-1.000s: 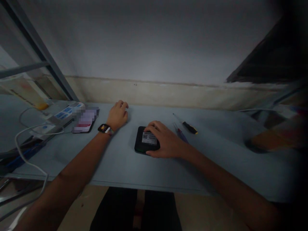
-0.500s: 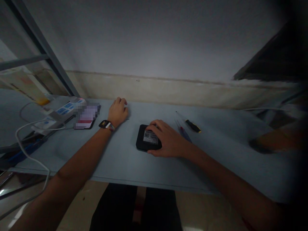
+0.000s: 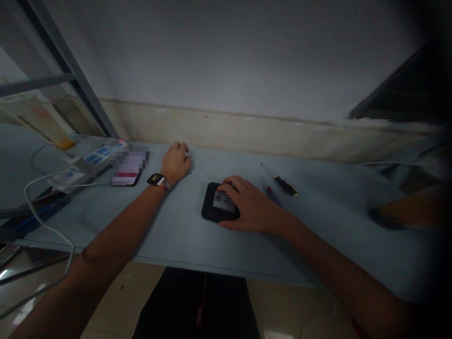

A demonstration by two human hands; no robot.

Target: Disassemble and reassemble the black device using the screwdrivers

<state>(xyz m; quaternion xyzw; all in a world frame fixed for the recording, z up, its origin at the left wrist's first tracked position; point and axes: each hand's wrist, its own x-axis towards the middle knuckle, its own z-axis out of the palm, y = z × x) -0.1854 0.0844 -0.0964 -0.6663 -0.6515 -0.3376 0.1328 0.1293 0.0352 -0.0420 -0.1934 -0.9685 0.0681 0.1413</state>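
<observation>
A flat black square device (image 3: 208, 202) with rounded corners and a white printed label lies on the bluish table. My right hand (image 3: 247, 207) is closed over its right side, fingers at the far edge and thumb at the near edge; its exact kind is unclear. Farther left, my left hand (image 3: 175, 162), with a watch (image 3: 155, 180) on the wrist, rests loosely curled on the tabletop, fingers slightly apart and nothing visible in them. A tiny dark speck (image 3: 190, 172) lies beside it. Behind my right hand are a black-and-yellow screwdriver (image 3: 286, 185) and a second, partly hidden slim tool (image 3: 271, 194).
To the left lie a phone (image 3: 130, 168) with a lit screen and a white power strip (image 3: 102, 154) with cables. A clear yellow-printed packet or cup (image 3: 45, 122) stands near the metal frame (image 3: 76, 80). An orange-and-black object (image 3: 402, 212) sits at the right. A wall backs the table.
The whole view has shifted slightly, moving the scene a little to the right. Both hands keep their places, and the black device still lies under my right hand.
</observation>
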